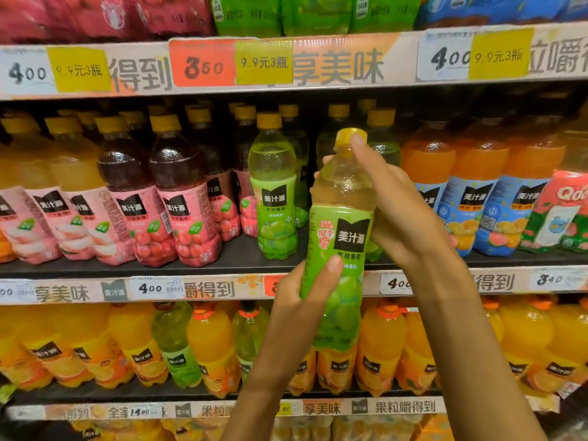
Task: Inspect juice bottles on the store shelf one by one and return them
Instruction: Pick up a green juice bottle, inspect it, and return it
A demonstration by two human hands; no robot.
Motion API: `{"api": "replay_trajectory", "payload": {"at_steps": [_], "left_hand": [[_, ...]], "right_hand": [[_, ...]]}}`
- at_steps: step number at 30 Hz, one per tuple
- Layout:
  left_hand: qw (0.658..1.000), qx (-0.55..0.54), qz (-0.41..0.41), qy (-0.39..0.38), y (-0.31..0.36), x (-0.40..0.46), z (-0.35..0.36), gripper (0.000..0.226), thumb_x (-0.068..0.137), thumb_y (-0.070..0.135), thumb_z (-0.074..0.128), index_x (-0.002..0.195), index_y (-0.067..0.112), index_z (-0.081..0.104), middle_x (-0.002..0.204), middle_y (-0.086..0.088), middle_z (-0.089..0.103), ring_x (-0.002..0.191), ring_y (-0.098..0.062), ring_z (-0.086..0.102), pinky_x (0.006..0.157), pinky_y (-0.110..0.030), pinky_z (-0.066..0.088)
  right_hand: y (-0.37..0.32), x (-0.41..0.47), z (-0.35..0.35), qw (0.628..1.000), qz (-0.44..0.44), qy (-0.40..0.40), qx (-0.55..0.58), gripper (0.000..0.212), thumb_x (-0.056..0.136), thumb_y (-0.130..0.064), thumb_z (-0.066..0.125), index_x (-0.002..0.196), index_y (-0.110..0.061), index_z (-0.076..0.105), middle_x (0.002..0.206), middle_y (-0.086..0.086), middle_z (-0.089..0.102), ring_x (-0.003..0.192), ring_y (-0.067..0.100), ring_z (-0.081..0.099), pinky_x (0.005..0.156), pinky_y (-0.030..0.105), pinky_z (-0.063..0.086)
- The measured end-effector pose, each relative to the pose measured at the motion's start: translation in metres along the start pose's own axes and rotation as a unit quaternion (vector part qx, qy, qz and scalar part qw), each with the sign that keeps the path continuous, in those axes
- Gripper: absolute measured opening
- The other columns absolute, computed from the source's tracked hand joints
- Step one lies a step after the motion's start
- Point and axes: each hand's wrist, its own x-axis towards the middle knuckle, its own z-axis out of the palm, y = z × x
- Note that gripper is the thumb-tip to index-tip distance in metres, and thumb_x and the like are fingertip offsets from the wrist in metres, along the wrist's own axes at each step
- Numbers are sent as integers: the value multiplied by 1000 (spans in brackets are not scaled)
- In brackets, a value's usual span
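Between the middle shelf point(222, 265) and the camera I see one green grape juice bottle point(340, 224) held upright in front of the shelf, lifted clear of its row. My left hand point(302, 300) grips the lower part of it, thumb across the label, and my right hand point(401, 214) wraps the clear shoulder from the right, with a fingertip touching the yellow cap point(350, 135). The bottle holds pale yellow-green liquid, and its green label carries a black logo patch and pictured green grapes. On the shelf behind I count one matching green bottle point(275, 189) standing in the front row, with more behind it that I cannot count. Left of it stand two dark red bottles point(156, 192) with pink labels at the front, and right of my hands three orange bottles point(477, 186) with blue labels. Price tags point(203, 63) run along the shelf edge above.
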Motion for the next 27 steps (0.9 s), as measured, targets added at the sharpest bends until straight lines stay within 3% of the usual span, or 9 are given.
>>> {"api": "replay_trajectory", "payload": {"at_steps": [2, 5, 9, 12, 14, 17, 20, 24, 27], "left_hand": [[998, -56, -28, -30, 3, 0, -4, 58, 67, 70, 57, 102, 25, 71, 94, -7, 73, 86, -24, 70, 72, -36, 55], [980, -157, -63, -106, 7, -2, -3, 59, 78, 65, 52, 105, 16, 69, 85, -16, 69, 70, -27, 67, 63, -33, 54], [969, -192, -68, -138, 1, 0, 0, 63, 79, 67, 52, 108, 13, 67, 85, -17, 69, 70, -28, 68, 63, -35, 55], [987, -107, -54, -109, -4, 2, -2, 70, 76, 74, 50, 115, 19, 66, 100, -13, 70, 89, -25, 69, 78, -39, 55], [999, -19, -33, -39, -7, 3, -6, 69, 64, 84, 52, 114, 39, 65, 111, 6, 70, 105, -12, 65, 93, -35, 51], [994, 80, 63, -41, -4, 9, -11, 42, 66, 66, 64, 107, 56, 58, 109, 23, 67, 102, 2, 63, 81, -19, 52], [979, 175, 107, -3, -12, 17, -10, 59, 62, 48, 78, 114, 47, 51, 109, 18, 67, 101, -2, 64, 85, -31, 55], [969, 190, 155, 39, -16, 19, -8, 57, 65, 38, 77, 113, 45, 48, 108, 21, 64, 100, 2, 63, 82, -20, 52], [966, 176, 178, 56, -20, 18, -13, 58, 64, 32, 78, 110, 48, 49, 106, 17, 65, 98, -3, 64, 78, -21, 54]], "right_hand": [[-2, 1, -3, 999, 11, -9, 41, 34, 88, -42, 57, 94, -11, 71, 89, 4, 74, 89, 18, 70, 82, 30, 55], [0, 4, -1, 990, 56, -39, 124, 53, 78, -43, 58, 112, -2, 63, 102, 14, 69, 104, 33, 67, 92, 42, 53], [1, 5, 3, 982, 68, -69, 160, 41, 77, -38, 58, 100, -4, 63, 84, 11, 73, 72, 22, 71, 71, 34, 59], [1, 6, 2, 986, 25, -70, 151, 26, 84, -29, 60, 94, -5, 63, 80, 9, 71, 69, 21, 69, 67, 32, 58], [-1, 5, 0, 990, -16, -68, 121, 23, 83, -28, 58, 90, -8, 66, 80, 8, 71, 70, 21, 69, 68, 32, 57], [-1, 0, -1, 992, -97, -65, 56, 17, 83, -23, 60, 91, -10, 66, 84, 5, 71, 78, 21, 68, 70, 33, 57], [2, -6, 2, 983, -157, -88, 22, 17, 83, -20, 63, 96, -11, 65, 90, 6, 70, 86, 25, 66, 76, 35, 54], [3, -17, 1, 959, -235, -150, -44, 20, 78, -24, 57, 93, -14, 65, 93, 5, 69, 93, 30, 65, 82, 43, 52], [1, -24, 1, 936, -268, -217, -73, 18, 78, -17, 56, 94, -12, 64, 97, 7, 67, 96, 31, 63, 84, 41, 49]]}}
